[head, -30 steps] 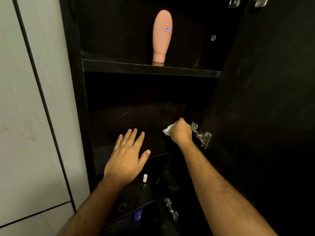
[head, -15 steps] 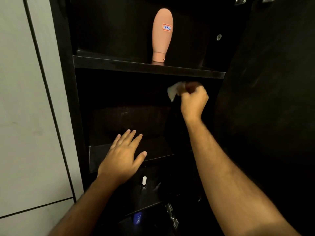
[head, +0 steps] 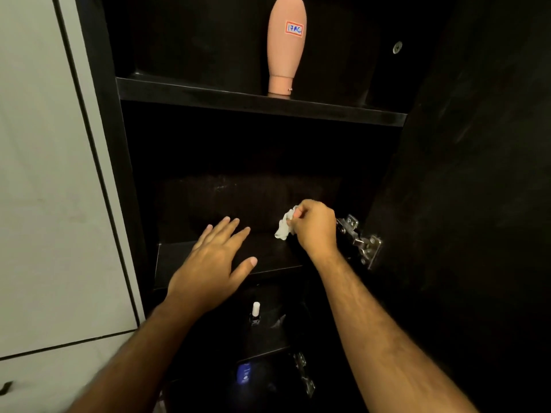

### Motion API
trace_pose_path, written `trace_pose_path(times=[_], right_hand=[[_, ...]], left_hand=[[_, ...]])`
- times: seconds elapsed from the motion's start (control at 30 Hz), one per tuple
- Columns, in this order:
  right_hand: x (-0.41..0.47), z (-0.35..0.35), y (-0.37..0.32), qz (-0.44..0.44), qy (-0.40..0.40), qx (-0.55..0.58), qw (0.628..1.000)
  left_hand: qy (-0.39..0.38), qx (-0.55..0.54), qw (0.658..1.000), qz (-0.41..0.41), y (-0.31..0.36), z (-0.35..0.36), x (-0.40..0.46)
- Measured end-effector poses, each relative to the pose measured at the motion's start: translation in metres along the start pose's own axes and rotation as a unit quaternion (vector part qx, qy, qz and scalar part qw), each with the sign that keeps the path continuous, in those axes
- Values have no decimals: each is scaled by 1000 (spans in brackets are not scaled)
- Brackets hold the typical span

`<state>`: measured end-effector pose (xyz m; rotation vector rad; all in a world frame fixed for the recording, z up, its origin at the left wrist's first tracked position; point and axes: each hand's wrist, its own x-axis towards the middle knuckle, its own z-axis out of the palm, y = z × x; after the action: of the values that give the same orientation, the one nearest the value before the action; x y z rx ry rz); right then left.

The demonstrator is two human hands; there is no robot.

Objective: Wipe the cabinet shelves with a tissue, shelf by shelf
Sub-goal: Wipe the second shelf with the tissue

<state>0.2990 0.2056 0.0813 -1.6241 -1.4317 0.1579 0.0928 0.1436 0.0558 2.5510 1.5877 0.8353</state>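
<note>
A dark open cabinet fills the view. My right hand [head: 314,226] grips a crumpled white tissue [head: 284,226] at the right end of the middle shelf [head: 179,257], close to the shelf surface. My left hand [head: 213,263] lies open with fingers spread, palm down over the front of the same shelf. Above is the upper shelf [head: 208,96], and a lower shelf [head: 268,338] sits beneath my hands.
A pink upside-down bottle [head: 286,46] with a small label stands on the upper shelf. A small white-capped bottle [head: 255,312] is on the lower shelf, a blue item [head: 244,373] further down. The open door [head: 477,174] with a metal hinge [head: 362,241] is at right; white tiled wall [head: 44,174] at left.
My right hand with the tissue rose up under the upper shelf, then came back down to the right end of the middle shelf. My left hand stayed on the shelf front.
</note>
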Motion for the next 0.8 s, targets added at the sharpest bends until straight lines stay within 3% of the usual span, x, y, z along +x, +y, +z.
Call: trace_pose_path(times=[0.17, 0.27, 0.37, 0.47, 0.7, 0.8], right_hand=[[30, -24, -10, 23, 8, -40, 999], [52, -47, -33, 13, 95, 73, 993], [58, -60, -59, -27, 203, 196, 959], [58, -53, -74, -65, 235, 259, 934], [45, -31, -60, -212, 202, 37, 955], [36, -31, -46, -195, 208, 18, 958]], left_hand=[[-3, 4, 1000, -6, 2, -1, -1], [1, 4, 1000, -3, 2, -2, 0], [3, 6, 1000, -3, 1, 0, 0], [6, 4, 1000, -1, 0, 0, 0], [10, 2, 1000, 0, -1, 2, 0], [13, 2, 1000, -1, -1, 2, -1]])
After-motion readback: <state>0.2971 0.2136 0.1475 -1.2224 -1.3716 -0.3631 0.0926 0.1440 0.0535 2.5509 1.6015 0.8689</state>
